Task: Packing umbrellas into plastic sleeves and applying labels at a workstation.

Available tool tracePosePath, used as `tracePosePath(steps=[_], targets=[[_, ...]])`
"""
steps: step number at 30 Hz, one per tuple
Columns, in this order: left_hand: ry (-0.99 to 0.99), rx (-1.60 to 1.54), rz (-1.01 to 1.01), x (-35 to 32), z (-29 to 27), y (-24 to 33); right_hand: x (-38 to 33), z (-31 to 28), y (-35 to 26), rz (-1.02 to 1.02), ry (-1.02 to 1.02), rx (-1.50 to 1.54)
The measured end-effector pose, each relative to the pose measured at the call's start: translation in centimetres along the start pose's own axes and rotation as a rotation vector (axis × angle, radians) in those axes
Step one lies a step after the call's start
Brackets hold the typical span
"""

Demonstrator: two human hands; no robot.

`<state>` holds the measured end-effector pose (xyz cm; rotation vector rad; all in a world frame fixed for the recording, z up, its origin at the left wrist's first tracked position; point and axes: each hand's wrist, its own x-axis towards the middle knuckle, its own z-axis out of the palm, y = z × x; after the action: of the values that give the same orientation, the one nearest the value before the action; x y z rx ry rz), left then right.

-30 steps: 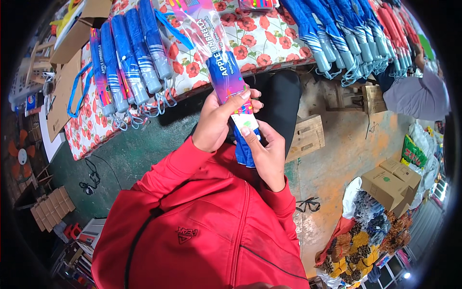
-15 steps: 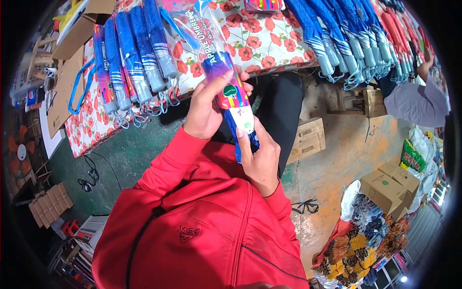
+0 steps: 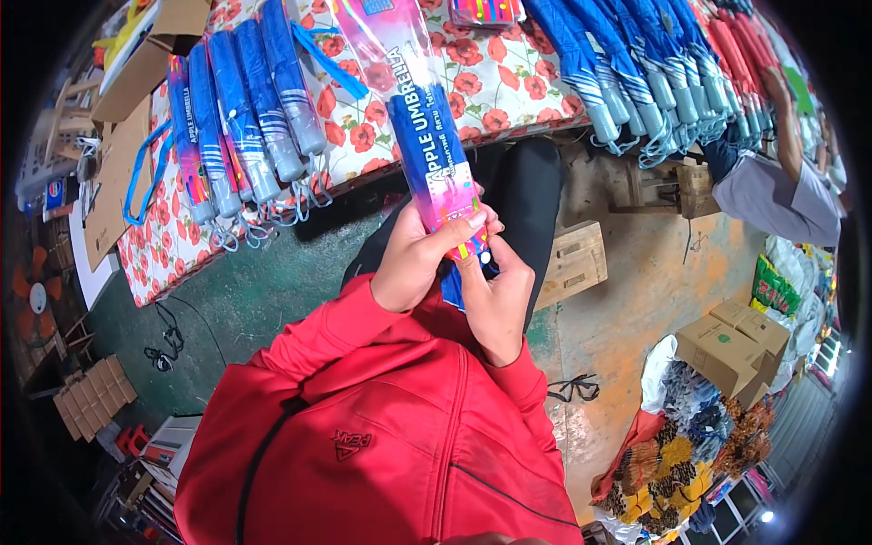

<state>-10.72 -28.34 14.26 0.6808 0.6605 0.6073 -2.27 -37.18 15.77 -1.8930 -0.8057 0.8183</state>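
Observation:
A blue folded umbrella (image 3: 453, 289) lies partly inside a long printed plastic sleeve (image 3: 370, 41), clear at its far end and pink at its near end. My left hand (image 3: 420, 259) grips the sleeve near its lower end, thumb across the front. Close beside it, my right hand (image 3: 497, 295) pinches the umbrella and the sleeve's lower edge. Blue fabric sticks out below the sleeve, between my hands and my lap. The umbrella's lower end is partly hidden by my right fingers.
On the flowered tablecloth (image 3: 500, 86), blue umbrellas (image 3: 259, 109) with grey handles lie at left, more blue umbrellas (image 3: 649, 77) at right. A stack of colourful sleeves (image 3: 486, 11) lies at the far edge. A co-worker's arm (image 3: 788, 136) reaches in at right. Cardboard boxes (image 3: 731, 350) sit at lower right.
The sleeve has slid down over more of the umbrella, covering most of the white patch. My left hand has moved down beside my right. The co-worker's arm at right has shifted.

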Motion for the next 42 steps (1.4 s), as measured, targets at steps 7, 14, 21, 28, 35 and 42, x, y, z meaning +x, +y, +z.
tracePosePath(steps=[7,14,21,28,35,42], targets=[[0.067,-0.017,0.237,2.7,-1.6,3.4,-0.3,-0.9,0.9,-0.152,-0.129,-0.084],[-0.117,-0.088,0.12,0.3,-0.6,2.1,-0.8,-2.0,0.6,0.171,-0.407,0.349],[-0.239,0.042,0.059,0.5,0.0,2.7,-0.2,-2.3,-0.1,0.31,-0.512,0.635],[0.077,-0.227,0.202,3.7,-2.4,2.9,-0.7,-2.9,0.5,-0.083,-0.223,-0.153],[-0.074,-0.109,0.151,1.7,-0.1,1.8,-0.5,-2.5,-0.2,-0.103,-0.178,0.037],[0.121,-0.153,0.272,3.8,-1.4,3.5,-1.7,-3.2,1.2,-0.11,-0.178,-0.263]])
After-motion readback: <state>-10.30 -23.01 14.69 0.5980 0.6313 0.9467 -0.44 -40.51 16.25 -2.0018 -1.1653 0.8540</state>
